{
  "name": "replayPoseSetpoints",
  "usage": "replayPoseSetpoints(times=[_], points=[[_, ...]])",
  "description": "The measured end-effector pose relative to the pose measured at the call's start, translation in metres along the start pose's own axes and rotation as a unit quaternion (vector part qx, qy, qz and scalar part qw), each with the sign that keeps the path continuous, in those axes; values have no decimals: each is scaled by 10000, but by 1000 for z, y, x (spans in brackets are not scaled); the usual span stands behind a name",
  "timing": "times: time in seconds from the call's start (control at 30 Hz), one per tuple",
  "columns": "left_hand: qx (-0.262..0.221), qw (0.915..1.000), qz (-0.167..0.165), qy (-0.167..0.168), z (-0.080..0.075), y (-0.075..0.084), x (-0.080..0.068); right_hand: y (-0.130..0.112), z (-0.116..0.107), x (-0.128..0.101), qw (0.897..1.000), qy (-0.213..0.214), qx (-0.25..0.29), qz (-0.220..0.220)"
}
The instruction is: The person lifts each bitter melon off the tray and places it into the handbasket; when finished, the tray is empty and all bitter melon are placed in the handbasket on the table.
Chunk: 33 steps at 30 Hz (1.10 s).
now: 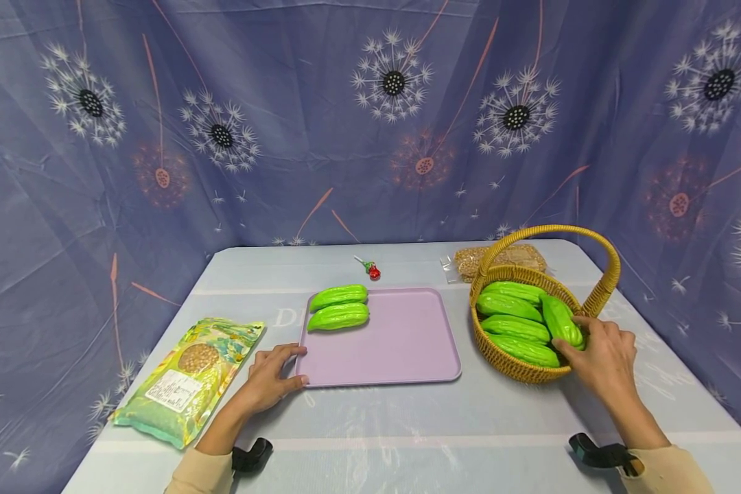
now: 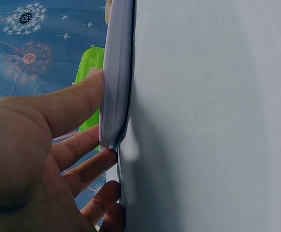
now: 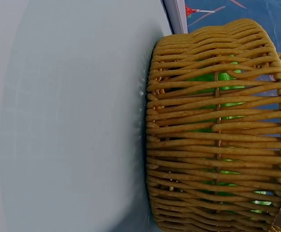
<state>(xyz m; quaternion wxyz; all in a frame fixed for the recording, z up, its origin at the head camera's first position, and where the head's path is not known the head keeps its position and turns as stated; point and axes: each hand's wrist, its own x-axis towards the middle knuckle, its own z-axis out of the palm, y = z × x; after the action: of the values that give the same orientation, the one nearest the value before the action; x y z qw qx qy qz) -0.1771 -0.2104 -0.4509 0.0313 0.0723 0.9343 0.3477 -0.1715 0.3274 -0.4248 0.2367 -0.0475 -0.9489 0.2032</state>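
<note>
A lavender tray (image 1: pixel 401 343) lies mid-table with two green bitter melons (image 1: pixel 338 317) side by side at its upper left. My left hand (image 1: pixel 270 376) rests at the tray's left edge, thumb near the front corner and fingers extended. The left wrist view shows the thumb (image 2: pixel 82 99) against the tray's rim (image 2: pixel 116 72). On the right stands a yellow-brown wicker basket (image 1: pixel 500 353) holding several more bitter melons (image 1: pixel 514 328). Over its right rim, my right hand (image 1: pixel 606 353) grips the rightmost bitter melon (image 1: pixel 558 319) between thumb and fingers. In the right wrist view the basket's woven side (image 3: pixel 217 130) mostly hides the melons.
A green and yellow bag (image 1: pixel 191 381) lies at the table's left. Behind the basket is a clear packet of tan grains (image 1: pixel 500 262), beside the tall arched handle (image 1: pixel 608 274). A small red and green trinket (image 1: pixel 370 268) lies behind the tray. A dandelion-print curtain (image 1: pixel 321 137) hangs behind.
</note>
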Motion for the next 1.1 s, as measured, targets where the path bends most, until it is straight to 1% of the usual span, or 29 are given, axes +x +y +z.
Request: replayPoseSetpoints(times=[0.2,0.4,0.7,1.1], points=[[18,10000,20,23,0,-1,0,-1,-3,-1,9999,37,154,19],[27,10000,47,36,0,-1,0,-9,-7,-1,9984,304,369,-306],[17,10000,32,25,0,0,0,-34,-7,-2,9903,737,765,-898],[-17,10000,-51,-1,0,1,0,-73,1,0,9797,826,1165,-1410]])
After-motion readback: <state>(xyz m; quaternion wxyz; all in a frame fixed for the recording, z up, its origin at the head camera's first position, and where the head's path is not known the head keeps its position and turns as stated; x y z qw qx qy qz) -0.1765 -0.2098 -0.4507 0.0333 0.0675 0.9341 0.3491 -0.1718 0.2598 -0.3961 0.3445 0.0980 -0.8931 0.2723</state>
